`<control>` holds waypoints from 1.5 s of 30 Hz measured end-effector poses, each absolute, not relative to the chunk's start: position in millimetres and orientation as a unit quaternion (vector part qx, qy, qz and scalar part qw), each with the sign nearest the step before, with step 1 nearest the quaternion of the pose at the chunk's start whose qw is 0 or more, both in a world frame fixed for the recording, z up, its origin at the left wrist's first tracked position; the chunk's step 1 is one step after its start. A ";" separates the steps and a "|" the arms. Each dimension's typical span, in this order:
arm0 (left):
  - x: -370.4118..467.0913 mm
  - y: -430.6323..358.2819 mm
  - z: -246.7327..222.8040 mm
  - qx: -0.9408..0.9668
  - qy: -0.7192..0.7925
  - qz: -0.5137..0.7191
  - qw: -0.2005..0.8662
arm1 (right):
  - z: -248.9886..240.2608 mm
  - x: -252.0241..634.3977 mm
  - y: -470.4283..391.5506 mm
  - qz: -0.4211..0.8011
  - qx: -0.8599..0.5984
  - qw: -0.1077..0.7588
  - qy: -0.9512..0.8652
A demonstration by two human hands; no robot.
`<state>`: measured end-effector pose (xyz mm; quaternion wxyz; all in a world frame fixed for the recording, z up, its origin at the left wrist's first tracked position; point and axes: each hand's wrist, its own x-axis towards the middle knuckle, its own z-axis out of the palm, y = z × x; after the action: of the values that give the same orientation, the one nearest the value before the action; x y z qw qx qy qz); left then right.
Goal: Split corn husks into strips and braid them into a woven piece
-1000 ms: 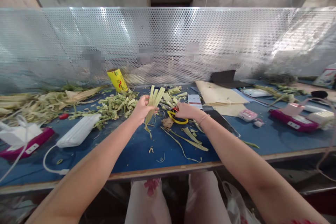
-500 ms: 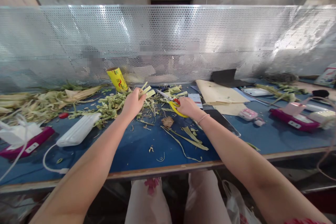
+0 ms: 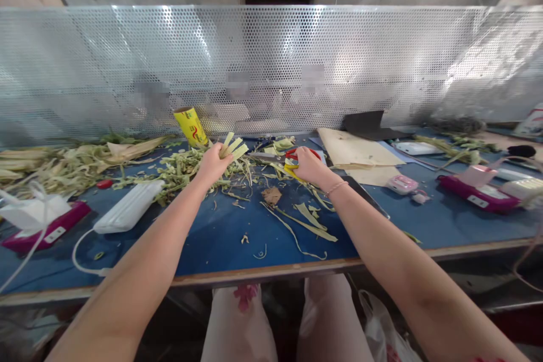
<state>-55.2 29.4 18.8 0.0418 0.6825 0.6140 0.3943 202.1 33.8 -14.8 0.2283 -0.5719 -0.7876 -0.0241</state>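
Observation:
Pale green strips of dried corn husk (image 3: 236,149) fan out from my left hand (image 3: 215,162), whose fingers are closed on them. My right hand (image 3: 311,165) grips scissors (image 3: 271,156) with red and yellow handles; the blades point left toward the strips and look apart from them. Beneath and around my left hand lies a heap of cut husk pieces (image 3: 180,172). A brown crumpled scrap (image 3: 271,196) and several long husk strips (image 3: 309,220) lie on the blue table (image 3: 220,249) between my forearms.
A yellow tube (image 3: 190,126) stands tilted behind the heap. On the left are a white power bank (image 3: 127,207) and a magenta power strip (image 3: 63,226). To the right lie beige sheets (image 3: 356,150), a dark tablet (image 3: 367,198) and another magenta strip (image 3: 477,195). A perforated metal screen (image 3: 271,56) closes the back.
The scissors have turned from slanting to nearly level, and their handles have spread apart in my right hand. My left hand has shifted slightly left with the husk strips.

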 end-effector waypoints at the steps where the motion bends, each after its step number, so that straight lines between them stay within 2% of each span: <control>1: -55.2 29.6 18.2 0.683 0.609 0.399 0.060 | -14.7 202.0 34.4 -0.023 -0.576 0.240 -0.781; 7: -53.4 25.5 17.6 0.686 0.605 0.390 0.102 | -15.6 203.3 39.1 0.009 -0.583 0.293 -0.758; 13: -61.7 27.3 19.3 0.702 0.590 0.388 0.089 | -8.8 212.5 37.3 0.025 -0.522 0.215 -0.825; 18: -69.8 31.8 20.6 0.713 0.583 0.372 0.118 | -0.4 214.5 31.9 0.038 -0.472 0.161 -0.866; 31: -71.9 29.2 28.6 0.752 0.588 0.269 0.131 | 2.3 217.0 30.9 0.087 -0.468 0.151 -0.866; 45: -69.5 30.0 25.6 0.780 0.572 0.230 0.111 | 6.2 215.6 28.0 0.081 -0.462 0.129 -0.874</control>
<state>-69.5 30.0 25.6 0.1112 0.7798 0.5715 0.2299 215.6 28.0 6.2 0.1291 -0.4622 -0.8736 0.0809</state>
